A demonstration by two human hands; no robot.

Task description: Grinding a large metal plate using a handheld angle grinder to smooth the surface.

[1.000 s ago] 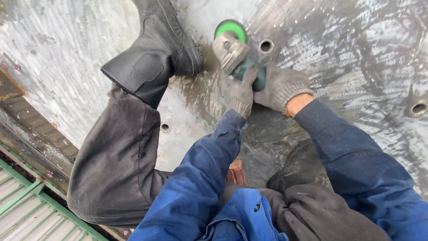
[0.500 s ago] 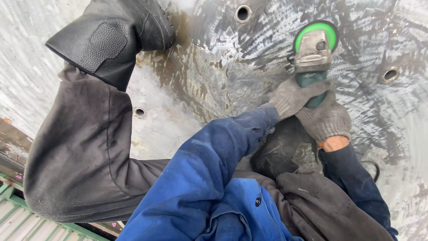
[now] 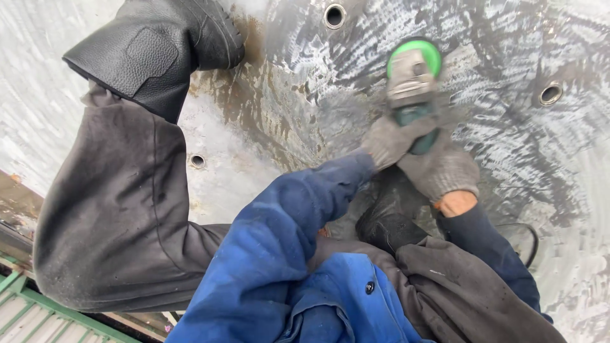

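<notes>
Both my gloved hands hold an angle grinder with a green disc guard and a dark green body. My left hand in a grey glove grips the grinder's body from the left. My right hand, also in a grey glove, wraps the rear of the body. The disc end rests against a large scratched steel plate with bright grinding marks. My blue sleeves reach in from below.
My left leg in dark trousers and a black boot stands on the plate at upper left. My other boot sits under my hands. Round holes pierce the plate. A cable loops at right. Green grating lies lower left.
The grinder and both hands have shifted right across the plate, then slightly down and left in view. The camera view has shifted, so the left boot sits higher and further left.
</notes>
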